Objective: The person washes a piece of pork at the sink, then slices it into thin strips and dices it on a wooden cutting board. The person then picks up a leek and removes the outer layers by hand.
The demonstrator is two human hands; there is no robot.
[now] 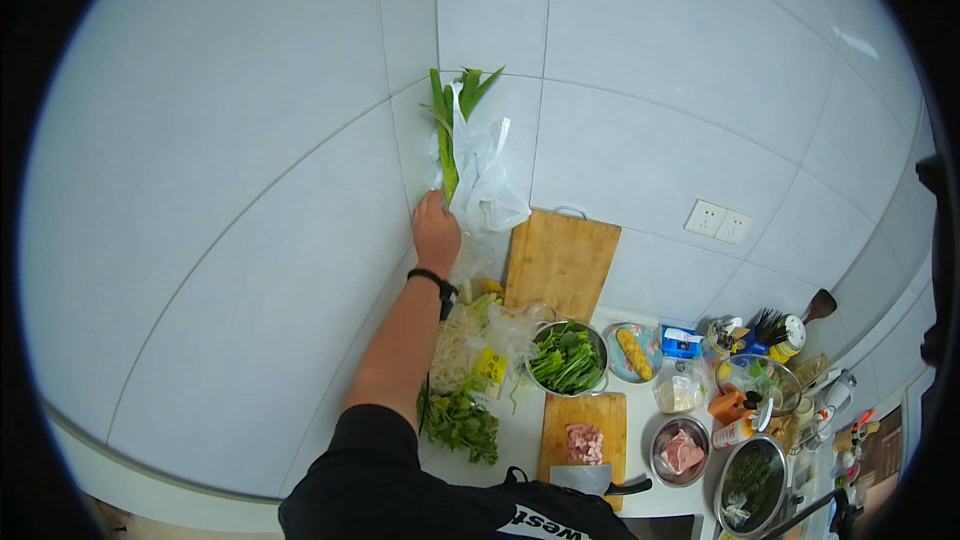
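My left hand (pixel 437 234) reaches up into the wall corner, its fingers curled around the lower stalks of green leeks or large scallions (pixel 447 146). My fingers are partly turned away from view. A white plastic bag (pixel 487 191) hangs beside the stalks, to the right of the hand. Below my forearm lie pale bean sprouts or thin noodles (pixel 454 345) in clear plastic, and leafy green celery or parsley (pixel 461 420). Nearer my body, diced meat (pixel 584 443) rests on a small wooden cutting board (pixel 555 412), with a cleaver (pixel 581 478) across its near edge. My right hand is out of view.
A larger cutting board (pixel 562 262) leans on the wall. Along the counter stand a pot of cut greens (pixel 568 360), a flowered plate (pixel 616 367) with a yellow item, a metal bowl with raw meat (pixel 682 453), a glass bowl (pixel 784 394) and an oval basin of greens (pixel 752 476).
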